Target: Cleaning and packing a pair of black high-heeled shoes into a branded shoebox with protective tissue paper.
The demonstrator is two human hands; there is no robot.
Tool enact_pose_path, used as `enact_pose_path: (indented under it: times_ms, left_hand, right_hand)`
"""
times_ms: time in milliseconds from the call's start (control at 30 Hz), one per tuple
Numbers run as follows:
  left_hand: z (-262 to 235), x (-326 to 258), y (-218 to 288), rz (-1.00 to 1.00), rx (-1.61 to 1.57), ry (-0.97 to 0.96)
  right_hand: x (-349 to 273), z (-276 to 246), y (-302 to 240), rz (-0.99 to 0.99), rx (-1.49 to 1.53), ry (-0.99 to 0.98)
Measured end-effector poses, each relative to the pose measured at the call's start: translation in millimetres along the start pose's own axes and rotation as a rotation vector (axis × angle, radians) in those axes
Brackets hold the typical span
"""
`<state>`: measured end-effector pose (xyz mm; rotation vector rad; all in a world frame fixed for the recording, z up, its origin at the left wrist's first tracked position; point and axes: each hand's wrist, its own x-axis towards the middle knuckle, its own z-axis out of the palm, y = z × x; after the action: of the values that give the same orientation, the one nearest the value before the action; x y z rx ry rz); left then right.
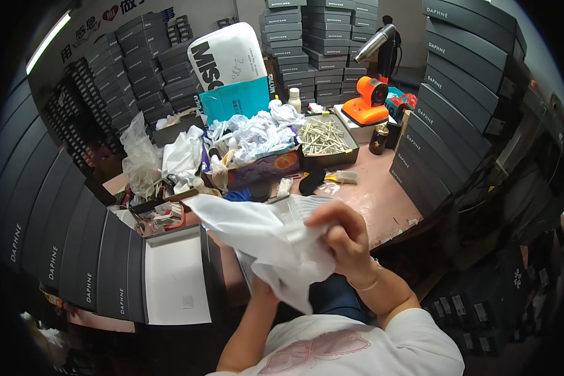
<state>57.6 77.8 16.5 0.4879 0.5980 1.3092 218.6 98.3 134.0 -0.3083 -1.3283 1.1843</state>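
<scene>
A sheet of thin white wrapping paper (263,238) hangs crumpled in front of me, above the near edge of the pink table. My right hand (349,241) is closed on its right side, fingers bent into the folds. My left hand (264,289) comes up beneath the paper's lower edge; its fingers are hidden behind the sheet. Partly covered by the paper is a pale grey surface with fine stripes, whose kind I cannot make out. Left of my hands stands an open dark grey shoebox part (178,276) with a white inside.
Stacked grey shoeboxes rise at the left (75,250) and right (451,119). Farther back are a carton of crumpled paper (257,135), a box of small paper sticks (324,136), a brush (343,177), a dark can (378,139) and an orange stand (365,103) below a silver heat-gun-like tool (376,42).
</scene>
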Motion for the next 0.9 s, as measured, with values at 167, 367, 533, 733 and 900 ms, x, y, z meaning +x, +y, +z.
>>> enact_pose_path:
  times_ms: [167,367,533,733,900]
  left_hand:
    - [-106,-21,20,0.340,-0.141,0.340]
    - [-132,-21,13,0.331,0.061,0.365]
    - [-98,-55,85,0.558,0.989,0.303]
    - [-36,-58,109,0.611,1.482,0.252]
    - [-71,-8,75,0.588,0.625,0.400]
  right_hand:
    - [-39,-16,3,0.167,-0.018,-0.372]
    - [-81,-36,45,0.736,0.094,-0.804]
    - [-81,-98,48,0.834,0.229,-0.222]
    - [-129,-38,54,0.541,-0.658,-0.657]
    - [-106,-29,56,0.527,-0.516,-0.310]
